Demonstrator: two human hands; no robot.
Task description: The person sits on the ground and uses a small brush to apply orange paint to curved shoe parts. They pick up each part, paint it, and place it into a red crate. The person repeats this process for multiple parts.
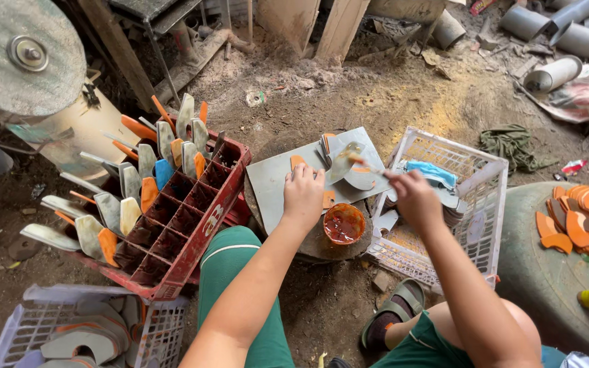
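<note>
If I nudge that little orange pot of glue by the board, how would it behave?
The small orange pot is open and looks filled with liquid, so a push may slop it. It sits near the stand's edge, below the left hand, so it might tip off.

red crate (192, 225), white basket (485, 197), grey pipes (553, 71)

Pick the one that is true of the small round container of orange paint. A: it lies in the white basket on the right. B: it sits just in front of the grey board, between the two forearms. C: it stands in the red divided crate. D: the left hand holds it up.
B: the paint container sits at the near edge of the grey board, below the left hand and beside the white basket.
</note>
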